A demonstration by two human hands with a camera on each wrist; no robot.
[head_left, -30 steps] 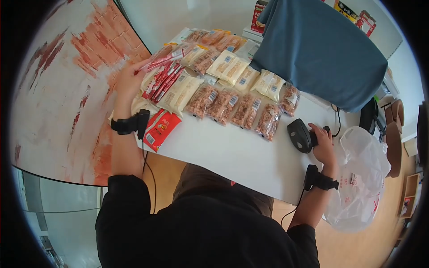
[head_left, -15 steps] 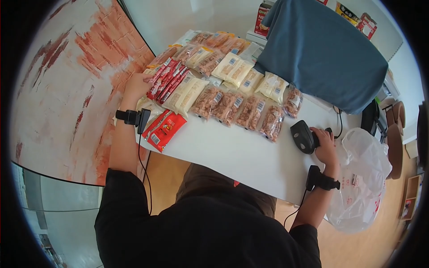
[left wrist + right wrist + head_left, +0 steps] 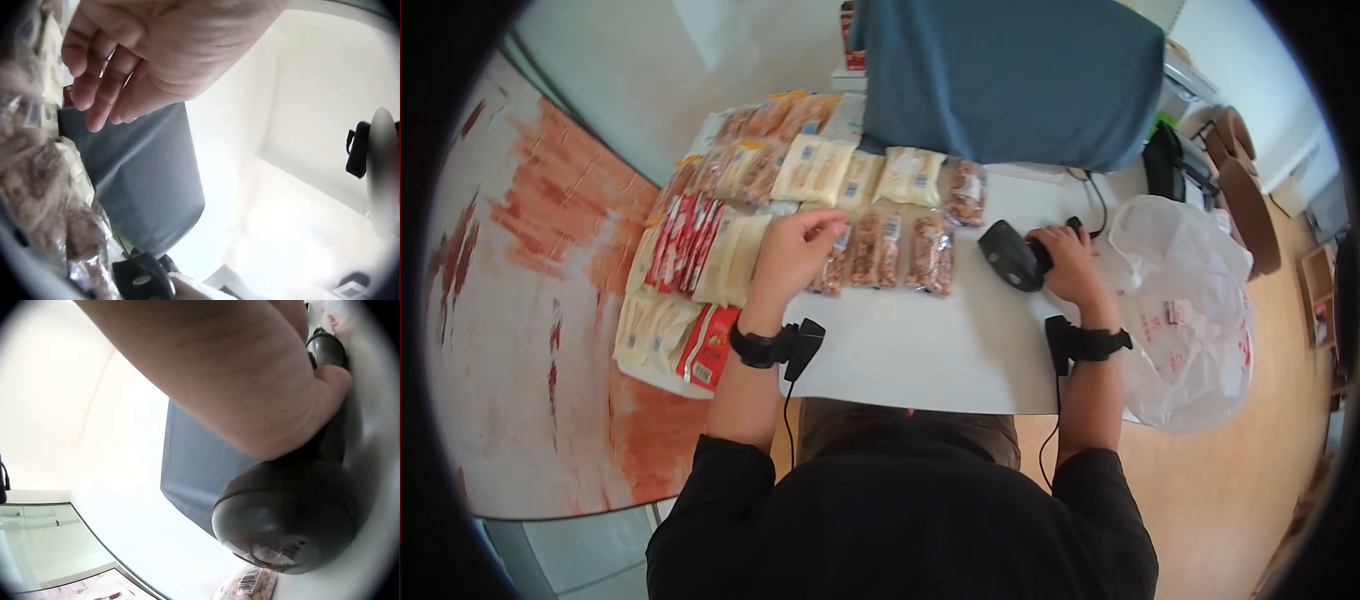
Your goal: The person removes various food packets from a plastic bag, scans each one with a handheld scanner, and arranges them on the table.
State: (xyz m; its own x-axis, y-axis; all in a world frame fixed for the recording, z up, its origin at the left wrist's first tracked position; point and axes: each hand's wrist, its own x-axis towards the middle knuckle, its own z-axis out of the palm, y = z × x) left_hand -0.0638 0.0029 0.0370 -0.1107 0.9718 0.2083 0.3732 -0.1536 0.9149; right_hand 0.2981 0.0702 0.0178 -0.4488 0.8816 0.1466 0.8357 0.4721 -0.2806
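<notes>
My left hand [image 3: 796, 252] hovers over the front row of clear packets filled with brown chunks [image 3: 875, 250]. In the left wrist view its fingers [image 3: 103, 103] hang loosely curled with nothing between them. My right hand [image 3: 1068, 262] grips the handle of a black barcode scanner [image 3: 1012, 256], which lies on the white table [image 3: 920, 350]. The right wrist view shows the scanner's rounded head [image 3: 287, 515] close up, with the thumb wrapped over its handle. Left of my left hand lie red slim packets [image 3: 685, 243] and cream-coloured packets [image 3: 735, 258].
A blue-grey cloth [image 3: 1010, 80] covers a bulky thing behind the packets. To the right, a translucent plastic bag [image 3: 1185, 310] hangs over the table edge. A red packet [image 3: 710, 345] lies at the front left, near a painted panel [image 3: 550, 300].
My left hand has left the red slim packets and moved right, over the front row. The head view has turned right. My right hand keeps its grip on the barcode scanner.
</notes>
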